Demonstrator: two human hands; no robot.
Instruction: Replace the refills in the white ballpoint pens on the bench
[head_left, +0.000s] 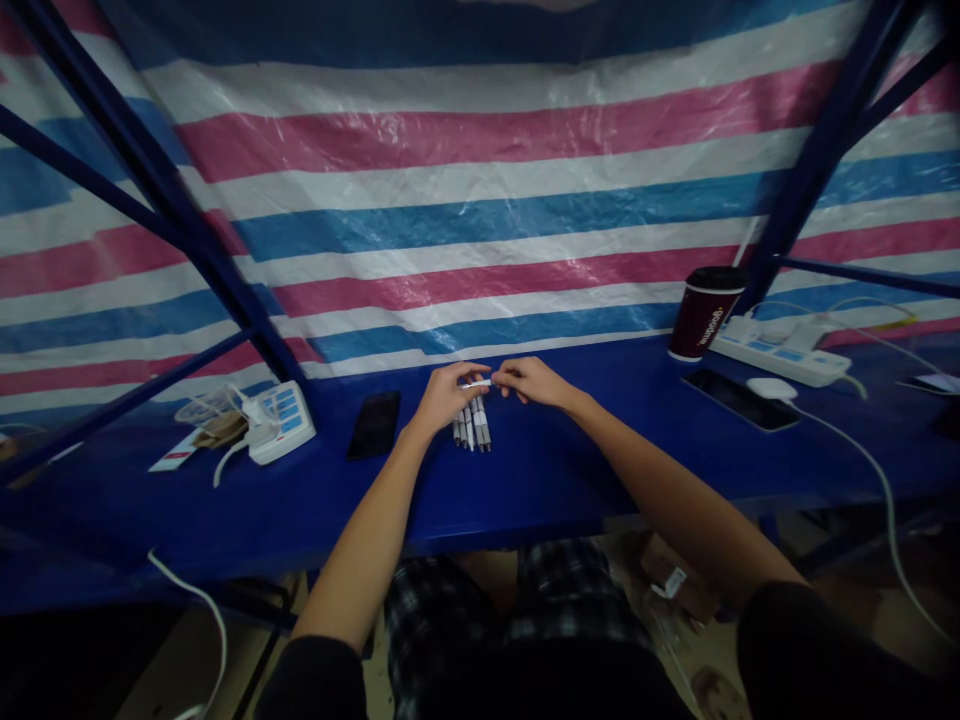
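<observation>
Nearest the wearer, both forearms stretch over the smooth blue tabletop (525,480). Under the left hand (444,395) lies a small bundle of slim white-and-grey pens (472,428), side by side. Both hands pinch one thin white pen (478,383) between them, the right hand (531,381) at its other end. Left of the hands lies a flat black phone (374,424); far right stands a dark lidded paper cup (705,312), contents hidden.

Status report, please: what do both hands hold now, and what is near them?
Left hand grips bundle of pens upright on blue table. Both hands pinch one small white pen; right hand at its end. Black phone lies left, apart.
</observation>
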